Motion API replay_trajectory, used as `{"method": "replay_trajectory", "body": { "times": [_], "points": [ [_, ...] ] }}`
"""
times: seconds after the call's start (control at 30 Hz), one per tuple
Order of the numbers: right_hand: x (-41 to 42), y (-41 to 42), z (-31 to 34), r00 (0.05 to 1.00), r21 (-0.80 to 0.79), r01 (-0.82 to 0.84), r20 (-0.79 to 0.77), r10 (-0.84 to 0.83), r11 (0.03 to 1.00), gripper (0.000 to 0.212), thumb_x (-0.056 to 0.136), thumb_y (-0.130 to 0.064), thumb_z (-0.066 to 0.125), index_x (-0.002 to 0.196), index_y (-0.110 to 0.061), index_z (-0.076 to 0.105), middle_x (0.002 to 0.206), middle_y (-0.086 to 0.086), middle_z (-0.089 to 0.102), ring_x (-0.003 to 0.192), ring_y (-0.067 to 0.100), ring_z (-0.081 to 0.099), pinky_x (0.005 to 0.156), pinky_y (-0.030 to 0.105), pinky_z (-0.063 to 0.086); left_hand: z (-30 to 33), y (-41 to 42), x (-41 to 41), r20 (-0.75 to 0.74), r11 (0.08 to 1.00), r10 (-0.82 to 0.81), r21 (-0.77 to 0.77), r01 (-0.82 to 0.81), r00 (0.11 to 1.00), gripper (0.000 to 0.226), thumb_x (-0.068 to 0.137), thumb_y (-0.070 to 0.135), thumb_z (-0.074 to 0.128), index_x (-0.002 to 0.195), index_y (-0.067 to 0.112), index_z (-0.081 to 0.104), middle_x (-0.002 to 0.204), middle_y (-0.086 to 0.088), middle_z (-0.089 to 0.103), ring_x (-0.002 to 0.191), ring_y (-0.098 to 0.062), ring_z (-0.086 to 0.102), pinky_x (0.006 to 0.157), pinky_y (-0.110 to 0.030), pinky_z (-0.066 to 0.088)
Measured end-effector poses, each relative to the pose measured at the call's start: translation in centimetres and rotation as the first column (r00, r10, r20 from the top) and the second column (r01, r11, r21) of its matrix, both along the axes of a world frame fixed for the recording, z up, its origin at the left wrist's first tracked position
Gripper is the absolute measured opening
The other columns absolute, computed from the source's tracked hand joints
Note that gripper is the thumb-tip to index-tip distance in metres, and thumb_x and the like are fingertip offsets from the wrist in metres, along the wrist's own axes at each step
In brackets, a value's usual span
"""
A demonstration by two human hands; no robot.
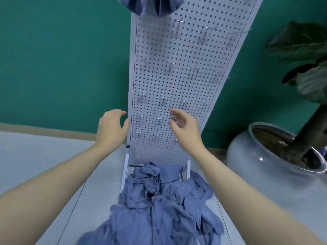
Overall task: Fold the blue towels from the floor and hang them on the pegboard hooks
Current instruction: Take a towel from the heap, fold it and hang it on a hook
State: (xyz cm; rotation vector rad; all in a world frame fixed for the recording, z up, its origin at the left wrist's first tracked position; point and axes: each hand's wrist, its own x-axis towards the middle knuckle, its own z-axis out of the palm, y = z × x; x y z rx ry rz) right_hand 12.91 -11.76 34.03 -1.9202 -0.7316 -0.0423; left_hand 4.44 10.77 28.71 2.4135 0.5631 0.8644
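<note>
Teal wall [62, 59] behind, beige skirting [44, 132] along its foot, pale grey floor [44, 156] below; at right, glossy grey planter [256, 156] holding a dark-leaved plant [304, 55].

Towel pile [159, 206] clogs the pegboard [177, 82] foot at 6 o'clock; hooks [178, 26] poke out higher up; planter [276, 149] at 3.

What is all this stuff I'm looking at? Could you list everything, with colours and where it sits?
towel pile: several, blue, crumpled on the floor at the pegboard's foot
hung towel: one, blue, top of the pegboard
pegboard: one, white, upright against the wall
hooks: many, metal, in rows on the pegboard
wall: green, behind
plant pot: one, pale grey, right, on the floor
left hand: open, empty, raised
right hand: open, empty, raised
</note>
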Motion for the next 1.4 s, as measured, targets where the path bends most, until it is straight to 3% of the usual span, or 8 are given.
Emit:
{"method": "replay_trajectory", "body": {
  "times": [0.2, 0.57, 0.7, 0.83, 0.93, 1.1, 1.27, 1.4],
  "points": [
    [-0.1, -4.1, -13.5, 0.959, -0.275, 0.020, -0.268, -0.096, 0.961, 0.038, 0.104, -0.011, 0.058, 0.142, -0.012, 0.060, 0.141, 0.003, 0.063, 0.126, 0.018, 0.059, 0.110, 0.034, 0.047, -11.7, -4.0, -0.5, -0.392, 0.981, -0.192, -0.061, 0.183, 0.900, 0.052, 0.098, 0.046, 0.063, 0.135, 0.010, 0.063, 0.135, -0.011, 0.063, 0.126, -0.032, 0.055, 0.105, -0.043, 0.042],
    [0.2, -10.6, -30.9, 0.906, -0.703, -0.270, -0.417, -0.074, 0.658, 0.054, 0.093, -0.028, 0.074, 0.143, -0.015, 0.056, 0.135, 0.007, 0.062, 0.118, 0.025, 0.060, 0.096, 0.040, 0.051, -26.3, -11.8, 1.5, -0.509, 0.786, -0.575, -0.560, 0.261, 0.640, 0.039, 0.096, 0.036, 0.070, 0.128, 0.013, 0.064, 0.117, -0.007, 0.067, 0.117, -0.028, 0.063, 0.098, -0.033, 0.048],
    [0.8, -11.6, -33.3, 0.968, -0.805, -0.171, -0.244, -0.054, 0.568, 0.017, 0.096, -0.017, 0.067, 0.081, -0.016, 0.061, 0.101, 0.012, 0.066, 0.085, 0.025, 0.057, 0.078, 0.041, 0.051, -28.9, -12.9, 2.1, -0.506, 0.745, -0.612, -0.627, 0.228, 0.608, 0.037, 0.094, 0.024, 0.075, 0.122, 0.002, 0.064, 0.076, -0.005, 0.060, 0.073, -0.015, 0.056, 0.082, -0.034, 0.050],
    [1.5, -11.1, -32.9, 0.964, -0.650, -0.040, -0.224, -0.141, 0.759, 0.037, 0.099, -0.010, 0.061, 0.064, -0.012, 0.047, 0.067, 0.008, 0.053, 0.062, 0.018, 0.047, 0.060, 0.037, 0.041, -29.6, -12.5, 2.2, -0.459, 0.738, -0.573, -0.650, 0.183, 0.679, 0.018, 0.095, 0.016, 0.072, 0.081, 0.010, 0.062, 0.055, 0.003, 0.044, 0.053, -0.010, 0.040, 0.065, -0.033, 0.045],
    [2.7, -8.8, -30.3, 0.945, -0.468, 0.053, -0.263, -0.197, 0.882, 0.030, 0.103, -0.013, 0.055, 0.074, -0.005, 0.048, 0.063, 0.000, 0.045, 0.058, 0.010, 0.038, 0.058, 0.034, 0.031, -28.0, -11.0, 2.9, -0.346, 0.652, -0.585, -0.738, 0.172, 0.734, 0.025, 0.100, 0.019, 0.065, 0.080, 0.013, 0.050, 0.054, 0.004, 0.036, 0.052, -0.012, 0.033, 0.056, -0.028, 0.033],
    [4.7, -5.1, -22.6, 0.967, -0.335, 0.032, -0.229, -0.114, 0.942, 0.024, 0.107, -0.020, 0.047, 0.083, -0.017, 0.045, 0.064, -0.006, 0.042, 0.056, 0.007, 0.037, 0.056, 0.031, 0.029, -21.3, -8.3, 5.0, -0.098, 0.402, -0.471, -0.908, 0.114, 0.877, 0.022, 0.103, 0.023, 0.061, 0.086, 0.018, 0.049, 0.082, -0.010, 0.061, 0.073, -0.019, 0.063, 0.073, -0.032, 0.053],
    [4.5, -4.3, -15.5, 0.986, -0.182, 0.064, -0.139, -0.090, 0.981, 0.023, 0.108, -0.020, 0.046, 0.089, -0.007, 0.048, 0.068, -0.006, 0.038, 0.057, 0.005, 0.033, 0.054, 0.019, 0.031, -12.3, -6.5, 5.8, -0.041, 0.431, -0.548, -0.870, 0.240, 0.835, 0.036, 0.081, 0.049, 0.077, 0.101, 0.020, 0.071, 0.096, -0.003, 0.075, 0.087, -0.016, 0.069, 0.082, -0.032, 0.055],
    [2.8, -4.6, -9.9, 0.987, -0.034, 0.125, -0.094, -0.127, 0.992, 0.019, 0.107, -0.021, 0.050, 0.089, -0.015, 0.052, 0.069, 0.000, 0.043, 0.057, 0.007, 0.034, 0.053, 0.020, 0.031, -6.1, -6.4, 4.4, -0.061, 0.549, -0.618, -0.748, 0.374, 0.784, 0.020, 0.093, 0.023, 0.075, 0.112, 0.018, 0.071, 0.095, -0.001, 0.077, 0.078, -0.005, 0.068, 0.070, -0.016, 0.055]
  ]
}}
